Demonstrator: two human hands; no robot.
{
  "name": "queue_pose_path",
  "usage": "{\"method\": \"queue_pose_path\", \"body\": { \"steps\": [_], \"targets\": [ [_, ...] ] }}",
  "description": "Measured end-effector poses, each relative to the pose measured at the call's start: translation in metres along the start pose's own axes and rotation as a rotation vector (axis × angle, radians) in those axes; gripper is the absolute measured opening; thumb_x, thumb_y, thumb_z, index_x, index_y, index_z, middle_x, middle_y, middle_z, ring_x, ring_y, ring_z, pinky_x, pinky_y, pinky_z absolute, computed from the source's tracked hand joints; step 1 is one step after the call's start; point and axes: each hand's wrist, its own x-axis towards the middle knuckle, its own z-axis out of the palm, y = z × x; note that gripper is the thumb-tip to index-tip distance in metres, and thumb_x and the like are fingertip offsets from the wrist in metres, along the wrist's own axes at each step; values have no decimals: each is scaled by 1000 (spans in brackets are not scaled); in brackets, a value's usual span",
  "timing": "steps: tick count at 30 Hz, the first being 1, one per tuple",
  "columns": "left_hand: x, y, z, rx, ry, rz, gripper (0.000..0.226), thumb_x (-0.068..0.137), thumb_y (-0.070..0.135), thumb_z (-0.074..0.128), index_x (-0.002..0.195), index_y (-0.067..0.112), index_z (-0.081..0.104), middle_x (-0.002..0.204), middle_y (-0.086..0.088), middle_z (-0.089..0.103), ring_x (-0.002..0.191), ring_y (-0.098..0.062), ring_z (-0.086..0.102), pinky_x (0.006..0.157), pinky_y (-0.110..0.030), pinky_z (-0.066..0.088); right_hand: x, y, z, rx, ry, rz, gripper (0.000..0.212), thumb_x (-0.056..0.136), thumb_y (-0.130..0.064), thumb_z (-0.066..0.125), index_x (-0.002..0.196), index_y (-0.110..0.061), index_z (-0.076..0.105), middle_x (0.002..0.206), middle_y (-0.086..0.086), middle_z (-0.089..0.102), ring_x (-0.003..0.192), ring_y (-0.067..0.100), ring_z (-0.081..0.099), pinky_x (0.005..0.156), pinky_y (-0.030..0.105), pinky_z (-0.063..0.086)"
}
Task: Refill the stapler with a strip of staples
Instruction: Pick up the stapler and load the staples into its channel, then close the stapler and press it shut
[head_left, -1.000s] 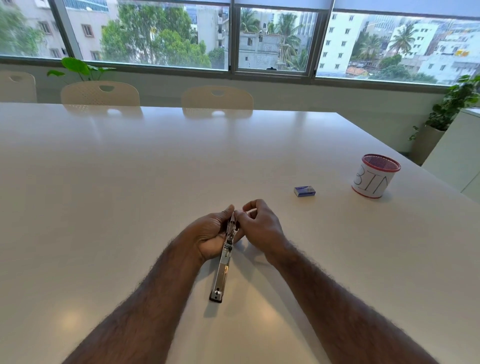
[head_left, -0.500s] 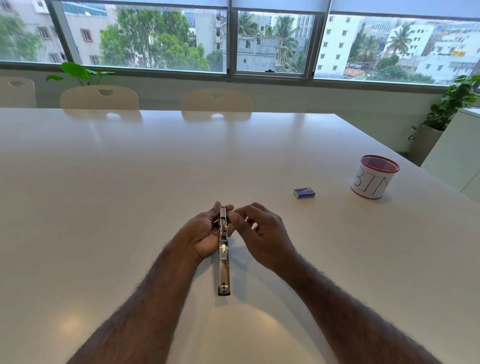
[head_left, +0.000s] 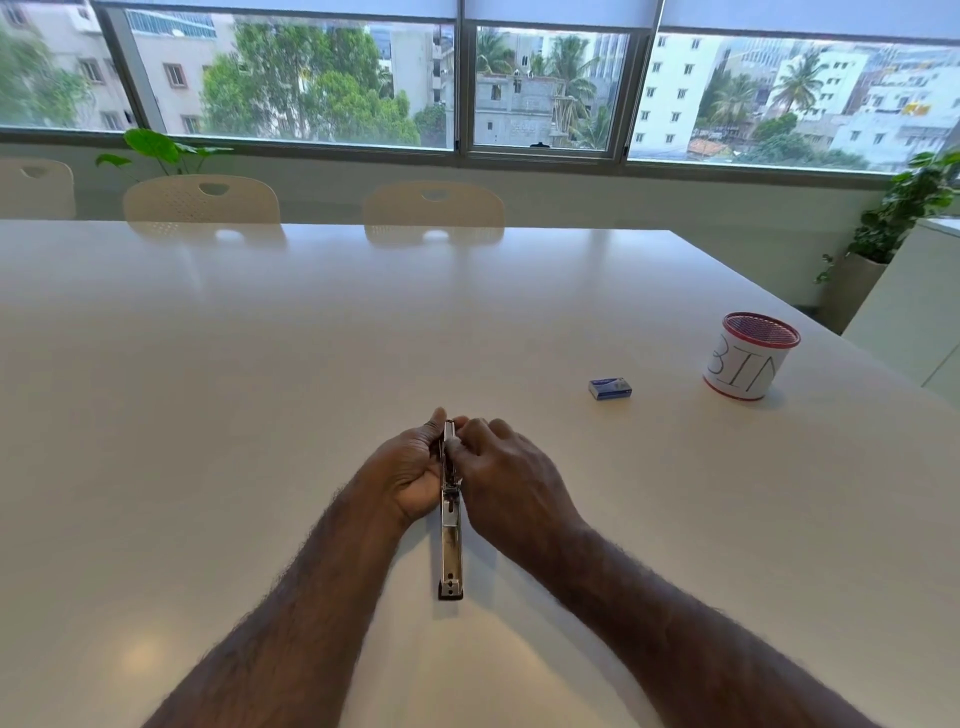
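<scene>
One slim chrome stapler (head_left: 451, 540) on glossy white tabletop (head_left: 260, 389), far end apparently pinched by left hand (head_left: 413, 470) and right hand (head_left: 506, 475) alike.

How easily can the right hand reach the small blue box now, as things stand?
Probably easily: the blue box lies on bare table, forward and right of the right hand, with nothing between. That hand must first let go of the stapler.
</scene>
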Motion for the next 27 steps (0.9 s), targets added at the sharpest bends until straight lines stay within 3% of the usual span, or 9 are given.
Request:
{"method": "queue_pose_path", "body": {
  "steps": [5, 8, 10, 14, 18, 21, 25, 27],
  "targets": [
    [-2, 3, 0, -44, -23, 4, 32, 100, 25, 44, 97, -4, 58, 84, -19, 72, 74, -27, 72, 59, -37, 61, -3, -5, 5, -167, -33, 37, 51, 78, -12, 57, 129, -5, 54, 113, 8, 59, 96, 24, 55, 74, 38, 51],
    [-1, 5, -1, -98, -12, 37, 31, 99, 25, 46, 98, -5, 57, 83, -20, 71, 74, -28, 72, 58, -37, 61, -6, 2, 8, 26, -79, 87, 70, 82, -13, 57, 147, -12, 30, 132, 7, 45, 107, 25, 49, 86, 39, 49],
    [-1, 9, -4, -128, -14, 70, 33, 100, 26, 43, 100, -4, 55, 84, -19, 71, 72, -28, 73, 56, -36, 61, -9, 10, 5, 141, -80, 35, 75, 83, -20, 63, 148, -24, 27, 135, 4, 42, 110, 22, 49, 87, 36, 51],
    [1, 21, -10, -239, 10, 126, 36, 100, 28, 41, 104, -6, 52, 97, -18, 63, 92, -30, 64, 69, -39, 58, -14, 15, -3, 212, -59, -187, 46, 86, -36, 65, 131, -33, 54, 132, 1, 51, 105, 17, 52, 79, 32, 52],
    [2, 23, -14, -261, 27, 164, 39, 101, 30, 41, 115, -5, 51, 106, -18, 59, 94, -29, 63, 68, -34, 60, -11, 11, -1, 242, 54, -271, 34, 90, -40, 62, 122, -27, 65, 131, 2, 58, 104, 19, 56, 78, 32, 52],
    [2, 20, -15, -193, 29, 148, 39, 100, 33, 42, 121, 0, 50, 109, -15, 61, 91, -24, 65, 76, -33, 60, -5, 7, 2, 402, 157, -196, 37, 93, -43, 59, 121, -21, 65, 131, 1, 60, 111, 18, 56, 85, 35, 51],
    [1, 9, -4, -78, 63, 167, 26, 102, 21, 44, 93, 4, 60, 71, -12, 72, 62, -16, 70, 50, -25, 57, 12, 2, 11, 732, 297, 97, 31, 98, -34, 50, 118, -17, 67, 126, -1, 62, 119, 13, 54, 95, 35, 48],
    [4, 3, -1, -66, 81, 197, 24, 97, 22, 52, 97, 2, 65, 85, -15, 73, 72, -19, 71, 58, -28, 60, 24, 3, 16, 841, 322, 333, 35, 99, -37, 46, 115, -17, 70, 124, 1, 65, 121, 12, 55, 99, 37, 47]
  ]
}}
